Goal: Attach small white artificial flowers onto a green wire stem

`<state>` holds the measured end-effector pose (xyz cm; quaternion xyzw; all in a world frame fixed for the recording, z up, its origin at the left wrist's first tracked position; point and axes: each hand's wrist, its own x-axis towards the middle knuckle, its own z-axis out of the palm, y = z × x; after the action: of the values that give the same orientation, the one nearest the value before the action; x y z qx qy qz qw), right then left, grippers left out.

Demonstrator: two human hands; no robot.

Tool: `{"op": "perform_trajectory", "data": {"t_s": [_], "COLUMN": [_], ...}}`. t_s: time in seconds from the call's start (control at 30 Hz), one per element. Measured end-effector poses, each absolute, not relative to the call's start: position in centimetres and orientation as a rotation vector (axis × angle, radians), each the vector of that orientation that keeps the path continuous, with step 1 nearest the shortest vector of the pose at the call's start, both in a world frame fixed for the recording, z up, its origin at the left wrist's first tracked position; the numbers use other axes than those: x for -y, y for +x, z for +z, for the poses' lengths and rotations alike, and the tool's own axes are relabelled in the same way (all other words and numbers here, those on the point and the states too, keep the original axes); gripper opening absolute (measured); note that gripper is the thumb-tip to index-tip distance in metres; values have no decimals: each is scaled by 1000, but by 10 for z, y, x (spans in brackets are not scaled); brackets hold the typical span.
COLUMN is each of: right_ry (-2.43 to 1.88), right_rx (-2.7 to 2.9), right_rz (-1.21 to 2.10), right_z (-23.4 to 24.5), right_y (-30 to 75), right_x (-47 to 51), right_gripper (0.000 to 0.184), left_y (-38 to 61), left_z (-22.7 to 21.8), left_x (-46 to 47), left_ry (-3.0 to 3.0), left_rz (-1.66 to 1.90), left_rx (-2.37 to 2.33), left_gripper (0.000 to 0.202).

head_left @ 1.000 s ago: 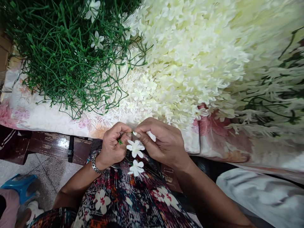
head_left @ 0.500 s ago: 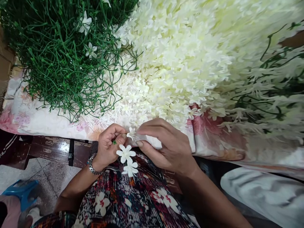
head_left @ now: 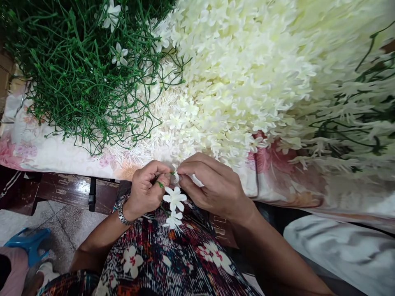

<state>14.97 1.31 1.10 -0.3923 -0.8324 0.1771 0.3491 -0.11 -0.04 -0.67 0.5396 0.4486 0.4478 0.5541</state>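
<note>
We pinch a thin green plastic stem [head_left: 160, 185] between the thumb and forefinger of our left hand [head_left: 146, 191], which is curled tight around it. Just below that grip, two small white fabric flowers [head_left: 174, 197] already sit on the stem, one under the other, hanging over our patterned lap. Our right hand [head_left: 212, 187] meets the left fingertip to fingertip, and its thumb and forefinger close on a tiny white fabric blossom [head_left: 175, 176] right at the stem's tip; the blossom is mostly hidden by the fingers, so we cannot tell how far it sits on the stem.

Directly above the grip, almost touching our knuckles, lies the near edge of a big heap of loose cream-white fabric flowers [head_left: 240, 78], spilling to the border of a pale floral cloth [head_left: 55, 154] that hangs over the table edge. Up and to the left of the grip sits a tangled pile of bare green plastic stems [head_left: 80, 78], with a few white blossoms caught in it. To the right, flowered sprays [head_left: 354, 119] lie across the cloth.

Below the grip there is free room over our dark floral dress [head_left: 173, 263]. Left of it, the dark wooden table rail [head_left: 68, 191] borders a strip of grey tiled floor [head_left: 61, 230].
</note>
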Motion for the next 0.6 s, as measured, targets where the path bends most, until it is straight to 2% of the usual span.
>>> {"op": "perform_trajectory", "data": {"t_s": [0.27,0.6], "right_ry": [-1028,-996], "right_rx": [2126,2208], "right_rz": [556,438], "right_z": [8,7], "right_y": [146,145], "right_x": [-15,-17], "right_gripper": [13,12], "left_y": [-3,-2], "left_z": [-12,-9], "left_x": [1,-1], "left_ry": [1405,1447], "left_rz": [1043,1008], "left_rx": [-1111,-1143], "left_gripper": [5,7]}}
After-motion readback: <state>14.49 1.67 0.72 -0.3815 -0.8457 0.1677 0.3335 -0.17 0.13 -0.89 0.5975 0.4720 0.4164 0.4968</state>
